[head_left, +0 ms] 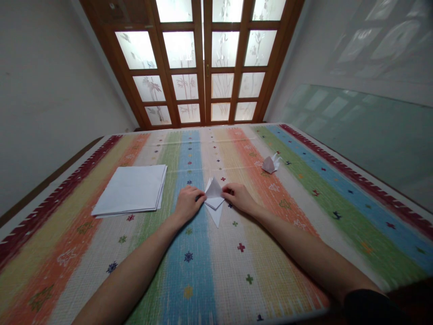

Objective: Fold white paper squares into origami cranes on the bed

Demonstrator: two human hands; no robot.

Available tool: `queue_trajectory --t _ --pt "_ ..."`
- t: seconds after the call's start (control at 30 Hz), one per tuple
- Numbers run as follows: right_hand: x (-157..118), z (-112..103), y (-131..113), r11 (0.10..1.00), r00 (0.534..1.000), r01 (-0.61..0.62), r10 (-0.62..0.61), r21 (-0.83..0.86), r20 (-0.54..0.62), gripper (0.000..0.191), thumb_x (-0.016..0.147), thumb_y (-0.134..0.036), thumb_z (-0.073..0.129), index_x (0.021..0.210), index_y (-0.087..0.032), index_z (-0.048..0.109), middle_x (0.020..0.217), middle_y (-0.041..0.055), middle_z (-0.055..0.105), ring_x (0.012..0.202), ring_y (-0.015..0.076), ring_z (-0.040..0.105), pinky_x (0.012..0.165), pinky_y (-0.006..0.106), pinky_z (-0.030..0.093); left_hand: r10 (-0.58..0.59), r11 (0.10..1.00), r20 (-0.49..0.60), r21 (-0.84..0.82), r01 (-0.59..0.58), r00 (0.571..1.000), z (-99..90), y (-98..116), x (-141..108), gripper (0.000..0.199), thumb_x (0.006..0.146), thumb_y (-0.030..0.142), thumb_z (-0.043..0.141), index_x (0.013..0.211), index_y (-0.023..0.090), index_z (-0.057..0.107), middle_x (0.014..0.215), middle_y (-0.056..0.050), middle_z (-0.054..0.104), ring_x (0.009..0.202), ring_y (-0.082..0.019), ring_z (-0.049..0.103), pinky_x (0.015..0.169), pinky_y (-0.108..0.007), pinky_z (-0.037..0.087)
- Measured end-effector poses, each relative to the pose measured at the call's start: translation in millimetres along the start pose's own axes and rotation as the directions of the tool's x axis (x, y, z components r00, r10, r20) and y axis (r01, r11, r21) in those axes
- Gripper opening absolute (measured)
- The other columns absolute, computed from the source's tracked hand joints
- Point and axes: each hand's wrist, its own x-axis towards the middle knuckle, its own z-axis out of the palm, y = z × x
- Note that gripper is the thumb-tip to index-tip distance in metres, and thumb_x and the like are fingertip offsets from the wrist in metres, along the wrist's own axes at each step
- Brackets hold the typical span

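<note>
A piece of white folded paper [214, 194] lies near the middle of the table, with one point facing away from me and a longer point facing me. My left hand [190, 201] pinches its left corner between thumb and fingers. On the opposite side, my right hand [238, 197] has its fingers closed on the right corner. Both forearms rest low over the cloth. Farther off to the right stands a small folded paper crane [271, 163], apart from both hands.
To the left lies a stack of white paper sheets [130, 189], its edges slightly uneven. A striped, patterned tablecloth [243, 275] covers the table. Beyond the far edge are wooden doors with glass panes [203, 67]; a glass panel [365, 135] leans along the right wall.
</note>
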Motion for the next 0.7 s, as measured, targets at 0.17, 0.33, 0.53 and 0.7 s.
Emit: queue_trajectory --t 0.17,0.33,0.53,0.7 --pt "2 2 -2 0.994 1.000 0.024 -0.025 -0.105 -0.005 0.006 0.075 -0.012 0.069 0.071 -0.015 0.067 0.072 0.0039 0.066 0.070 0.0156 0.059 0.067 0.027 0.042 -0.028 0.999 0.012 0.047 0.028 1.000 1.2 1 2 0.010 0.083 0.024 0.065 0.077 0.020 0.071 0.081 -0.004 0.068 0.085 -0.022 0.058 0.079 -0.036 0.039" --pt "-5 -1 3 0.967 0.978 0.211 -0.209 -0.145 0.025 0.009 0.080 -0.009 0.064 0.077 -0.016 0.069 0.079 0.0056 0.068 0.078 0.0168 0.060 0.071 0.027 0.044 0.050 0.992 0.085 0.114 -0.059 0.995 -2.8 0 2 0.011 0.086 0.024 0.061 0.080 0.020 0.069 0.086 -0.004 0.068 0.087 -0.023 0.058 0.078 -0.037 0.038" --pt "-11 -1 8 0.839 0.890 0.455 -0.426 -0.298 0.161 0.018 0.087 -0.010 0.055 0.083 -0.018 0.071 0.083 0.0068 0.072 0.077 0.0168 0.062 0.071 0.027 0.043 0.241 0.893 0.165 0.348 -0.285 0.957 -8.4 3 -1 0.021 0.091 0.013 0.047 0.080 0.017 0.065 0.083 -0.007 0.066 0.083 -0.022 0.057 0.083 -0.040 0.036" --pt "-10 -5 5 0.756 0.831 0.556 -0.508 -0.346 0.227 0.018 0.090 -0.014 0.055 0.082 -0.017 0.071 0.086 0.0066 0.074 0.075 0.0171 0.063 0.069 0.028 0.042 0.366 0.789 0.235 0.435 -0.434 0.900 -14.3 9 -1 0.021 0.091 0.012 0.047 0.079 0.017 0.064 0.079 -0.007 0.065 0.078 -0.022 0.058 0.087 -0.043 0.036"
